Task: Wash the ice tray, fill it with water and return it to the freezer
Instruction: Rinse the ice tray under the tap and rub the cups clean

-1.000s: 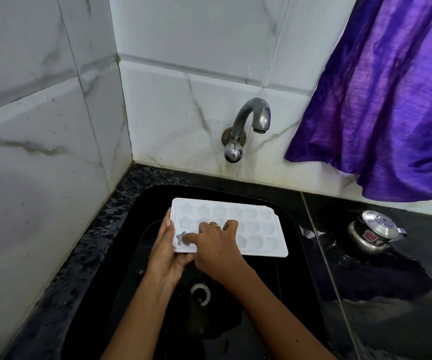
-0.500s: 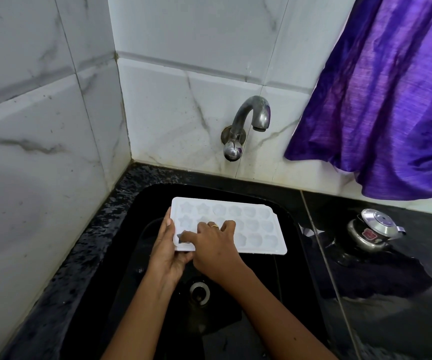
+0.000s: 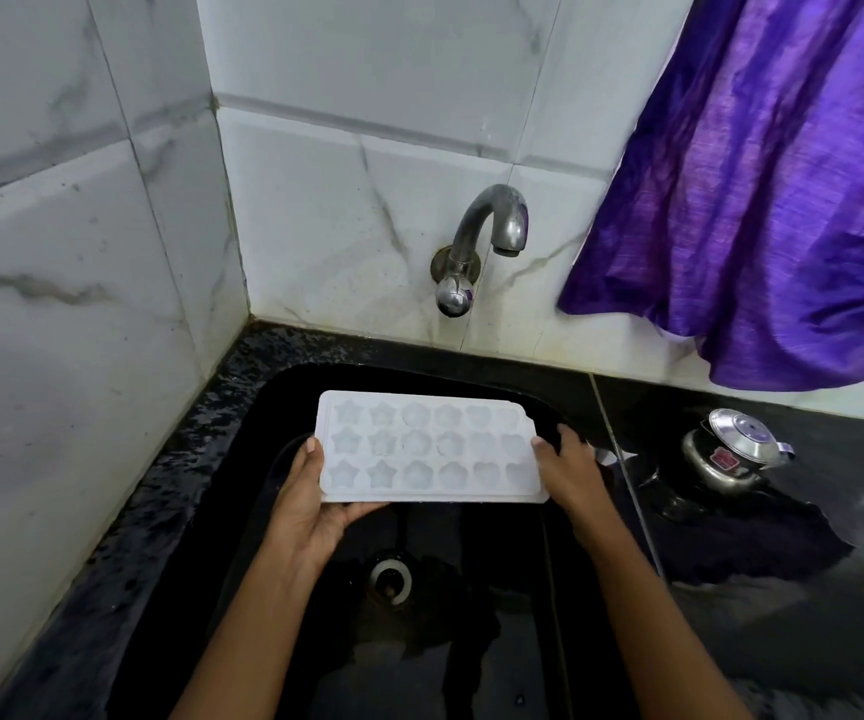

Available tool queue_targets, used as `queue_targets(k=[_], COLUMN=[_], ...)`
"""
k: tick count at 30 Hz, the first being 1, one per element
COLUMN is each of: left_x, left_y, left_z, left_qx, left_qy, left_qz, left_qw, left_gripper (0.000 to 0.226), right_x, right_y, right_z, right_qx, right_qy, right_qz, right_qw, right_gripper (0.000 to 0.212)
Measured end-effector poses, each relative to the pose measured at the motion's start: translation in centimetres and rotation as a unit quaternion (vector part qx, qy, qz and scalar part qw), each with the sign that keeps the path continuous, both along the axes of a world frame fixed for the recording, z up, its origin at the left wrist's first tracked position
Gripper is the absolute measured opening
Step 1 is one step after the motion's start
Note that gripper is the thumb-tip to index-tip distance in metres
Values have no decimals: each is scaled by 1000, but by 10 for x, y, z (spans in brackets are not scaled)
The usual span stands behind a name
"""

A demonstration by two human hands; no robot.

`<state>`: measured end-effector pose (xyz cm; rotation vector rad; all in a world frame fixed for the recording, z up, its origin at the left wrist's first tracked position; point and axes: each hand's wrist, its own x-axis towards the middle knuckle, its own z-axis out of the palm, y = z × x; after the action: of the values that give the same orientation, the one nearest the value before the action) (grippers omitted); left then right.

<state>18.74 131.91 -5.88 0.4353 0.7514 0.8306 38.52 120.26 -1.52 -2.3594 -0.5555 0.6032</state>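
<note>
Home kitchen: black sink (image 3: 274, 407), wall tap (image 3: 492, 226), marble tiles (image 3: 82, 252), steel pot (image 3: 731, 454) on counter (image 3: 783, 589).

So the ice tray (image 3: 430, 446) is looking like a white, slightly see-through plastic rectangle with three rows of six moulds. The two left columns are showing star shapes, and the rest are looking rounder, though I can't make out exactly what they are. Its far right corner is clipped off at an angle. It's facing moulds-up and staying roughly level, long side running left to right, hovering over the black sink (image 3: 497, 553). The left hand (image 3: 315, 498) is gripping its near left corner and the right hand (image 3: 570, 467) is pinching the right short edge. Can't tell if any water's sitting in it.
</note>
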Motion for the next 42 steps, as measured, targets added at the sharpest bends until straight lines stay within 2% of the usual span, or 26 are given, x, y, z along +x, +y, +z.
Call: queue_targets(k=[2, 3, 7, 11, 14, 22, 28, 31, 34, 38, 42], left_x=[-1, -1, -8, -15, -18, -15, -12, -11, -9, -2, 9], left_y=[0, -1, 3, 10, 8, 11, 15, 14, 6, -8, -28], left_z=[-1, -1, -4, -8, -11, -17, -15, -12, -10, -9, -14], left_qx=[13, 19, 35, 101, 111, 151, 170, 194, 205, 222, 231], left_qy=[-2, -4, -24, 74, 121, 103, 99, 101, 108, 183, 222], left_qz=[-22, -38, -73, -76, -59, -58, -75, -70, -43, -8, -30], left_qw=[1000, 999, 996, 989, 985, 981, 978, 973, 972, 958, 947], left_gripper=[23, 24, 31, 24, 21, 28, 32, 29, 27, 24, 22], right_x=[6, 7, 8, 5, 1, -4, -6, -3, 0, 5, 17], right_y=[-7, -9, -12, -14, -15, -16, -16, -16, -21, -33, -58], right_z=[-4, -6, -17, -24, -26, -32, -33, -36, -40, -42, -41], right_qx=[98, 131, 195, 219, 230, 248, 256, 276, 294, 342, 363], right_qy=[129, 151, 112, 102, 85, 15, -34, -29, -9, 20, 50], right_qz=[-5, -6, -24, -26, -19, -35, -46, -56, -58, -79, -107], right_qw=[987, 980, 974, 970, 969, 968, 965, 959, 954, 936, 924], right_gripper=[39, 31, 23, 25, 28, 35, 15, 14, 22, 34, 37])
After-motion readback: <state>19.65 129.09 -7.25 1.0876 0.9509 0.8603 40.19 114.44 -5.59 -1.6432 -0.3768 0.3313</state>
